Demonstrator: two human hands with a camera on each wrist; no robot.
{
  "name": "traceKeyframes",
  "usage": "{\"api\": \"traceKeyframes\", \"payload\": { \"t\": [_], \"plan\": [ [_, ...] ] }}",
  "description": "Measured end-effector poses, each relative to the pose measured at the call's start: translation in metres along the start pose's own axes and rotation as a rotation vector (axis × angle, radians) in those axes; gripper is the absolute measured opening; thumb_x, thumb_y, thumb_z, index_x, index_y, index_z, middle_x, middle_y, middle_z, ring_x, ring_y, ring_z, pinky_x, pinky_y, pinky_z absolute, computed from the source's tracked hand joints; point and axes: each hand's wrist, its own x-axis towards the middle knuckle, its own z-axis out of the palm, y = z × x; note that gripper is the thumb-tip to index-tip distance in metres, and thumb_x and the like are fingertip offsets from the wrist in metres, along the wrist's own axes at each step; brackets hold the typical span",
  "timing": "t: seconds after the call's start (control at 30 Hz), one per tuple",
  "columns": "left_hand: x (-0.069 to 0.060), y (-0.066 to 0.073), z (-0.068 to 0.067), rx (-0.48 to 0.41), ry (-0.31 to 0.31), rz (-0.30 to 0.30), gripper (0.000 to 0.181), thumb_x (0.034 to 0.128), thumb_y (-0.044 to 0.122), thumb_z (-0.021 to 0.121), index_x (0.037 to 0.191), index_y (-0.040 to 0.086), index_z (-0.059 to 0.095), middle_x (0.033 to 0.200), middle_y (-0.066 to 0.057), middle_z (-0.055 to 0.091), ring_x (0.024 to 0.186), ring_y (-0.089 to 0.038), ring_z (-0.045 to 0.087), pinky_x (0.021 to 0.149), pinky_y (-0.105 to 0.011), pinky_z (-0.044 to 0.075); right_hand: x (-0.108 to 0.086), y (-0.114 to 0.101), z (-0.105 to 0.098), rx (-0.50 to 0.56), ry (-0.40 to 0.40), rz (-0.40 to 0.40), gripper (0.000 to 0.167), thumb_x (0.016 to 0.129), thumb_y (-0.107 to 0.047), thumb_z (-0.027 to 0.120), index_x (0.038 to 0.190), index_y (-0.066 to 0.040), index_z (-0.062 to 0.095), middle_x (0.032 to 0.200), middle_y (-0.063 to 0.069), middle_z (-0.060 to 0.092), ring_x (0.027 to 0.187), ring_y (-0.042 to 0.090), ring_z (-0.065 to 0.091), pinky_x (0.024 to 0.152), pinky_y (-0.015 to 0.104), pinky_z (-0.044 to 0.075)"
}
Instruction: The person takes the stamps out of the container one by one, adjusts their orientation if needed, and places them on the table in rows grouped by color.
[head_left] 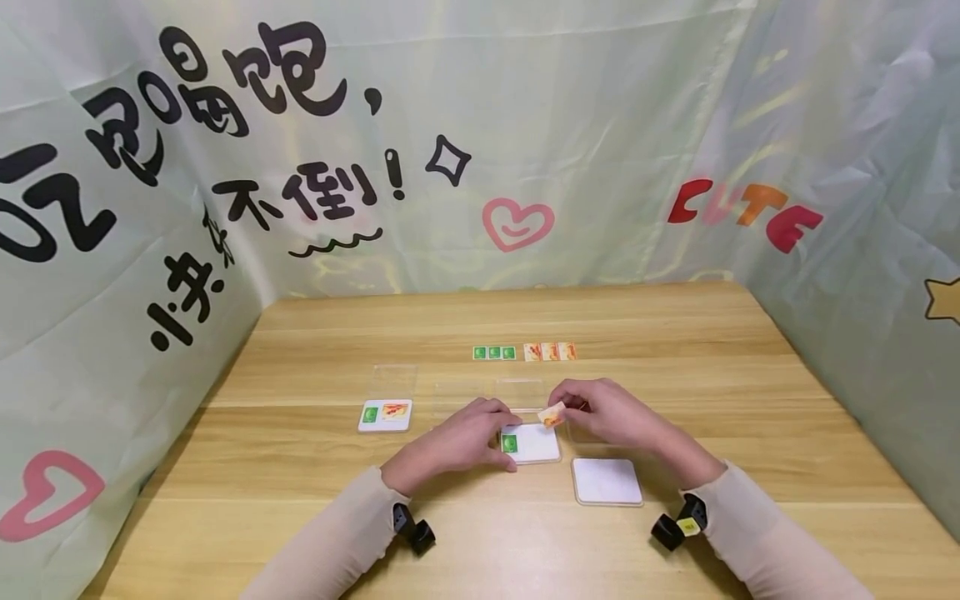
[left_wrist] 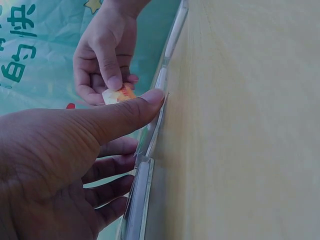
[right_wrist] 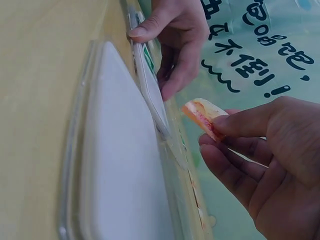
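Orange sticker [head_left: 552,414]: near the card's upper-right corner, held off it, slightly bowed, red-orange print. Your right hand [head_left: 604,410] pinches it; your left hand [head_left: 468,435] grips the white card [head_left: 538,446] by its edges. Best lower it level, clear of the green sticker [head_left: 510,443].

Head cam: above and behind the grip, facing forward-down; widest and farthest, takes in left hand [head_left: 472,433], right hand [head_left: 603,408], tabletop [head_left: 487,533], curtain [head_left: 607,125] beyond.
Left-wrist cam: close behind left hand, facing across to the grip; tabletop stands up frame-right.
Right-wrist cam: close behind the grip, facing across to left hand; tabletop frame-left.
Orange sticker [right_wrist: 204,118] in grip: all three views.
Black lettering [right_wrist: 260,50] beyond grip: head + right wrist.
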Motion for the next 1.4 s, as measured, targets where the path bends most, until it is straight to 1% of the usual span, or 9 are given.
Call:
{"api": "traceKeyframes", "payload": {
  "t": [0.27,0.47,0.57,0.73,1.07,1.2,1.4],
  "plan": [
    [0.0,-0.001,0.0,-0.003,-0.001,-0.009,0.063,0.08,0.045,0.079,0.13,0.01,0.062,0.122,-0.001,0.058,0.108,-0.015,0.051,0.094,-0.026,0.042,0.001,0.004,-0.008,0.021,0.015,0.012,0.016,0.097,-0.008,0.061,0.11,-0.014,0.067,0.093,-0.006,0.065,0.081,0.013,0.058,0.07,0.029,0.05],
    [0.0,-0.001,-0.001,-0.005,-0.001,-0.013,0.063,0.08,0.045,0.079,0.131,0.01,0.062,0.123,-0.001,0.058,0.108,-0.015,0.051,0.094,-0.026,0.042,0.005,0.008,-0.014,0.0,0.039,0.025,0.019,0.096,-0.008,0.061,0.115,-0.009,0.064,0.09,-0.007,0.065,0.08,0.009,0.06,0.071,0.029,0.051],
    [0.0,-0.002,0.0,-0.001,-0.001,-0.01,0.064,0.08,0.045,0.079,0.131,0.01,0.062,0.123,-0.001,0.058,0.108,-0.015,0.051,0.094,-0.026,0.042,0.007,0.009,-0.017,0.007,0.052,0.049,0.016,0.096,-0.009,0.062,0.112,-0.008,0.062,0.088,-0.007,0.065,0.079,0.009,0.06,0.069,0.029,0.051],
    [0.0,-0.002,0.0,0.004,0.004,-0.005,0.064,0.0799,0.045,0.079,0.131,0.01,0.062,0.123,-0.002,0.058,0.109,-0.016,0.051,0.095,-0.026,0.041,0.009,0.014,-0.024,0.002,0.07,0.062,0.01,0.096,-0.009,0.063,0.106,-0.012,0.062,0.086,-0.006,0.064,0.078,0.011,0.06,0.068,0.029,0.051],
    [0.0,0.0,-0.001,0.009,0.005,-0.002,0.064,0.0799,0.045,0.079,0.131,0.009,0.062,0.124,-0.002,0.058,0.109,-0.016,0.051,0.095,-0.026,0.041,0.015,0.027,-0.035,0.033,0.095,0.083,0.015,0.095,-0.006,0.063,0.11,-0.003,0.064,0.087,0.0,0.064,0.079,0.022,0.061,0.067,0.03,0.05],
    [0.0,0.0,-0.002,0.016,0.004,-0.003,0.064,0.0799,0.045,0.079,0.131,0.009,0.062,0.124,-0.003,0.058,0.109,-0.016,0.051,0.096,-0.026,0.041,0.018,0.032,-0.04,0.031,0.085,0.087,0.016,0.096,-0.005,0.061,0.112,-0.002,0.064,0.087,0.0,0.065,0.08,0.024,0.062,0.067,0.031,0.05],
    [0.0,0.001,-0.002,0.013,-0.002,-0.007,0.065,0.0802,0.045,0.079,0.132,0.01,0.061,0.125,-0.003,0.058,0.11,-0.016,0.051,0.097,-0.026,0.041,0.024,0.041,-0.044,0.044,0.084,0.101,0.017,0.097,-0.004,0.06,0.113,-0.001,0.065,0.088,0.001,0.065,0.081,0.023,0.061,0.066,0.03,0.049]
  ]
}}
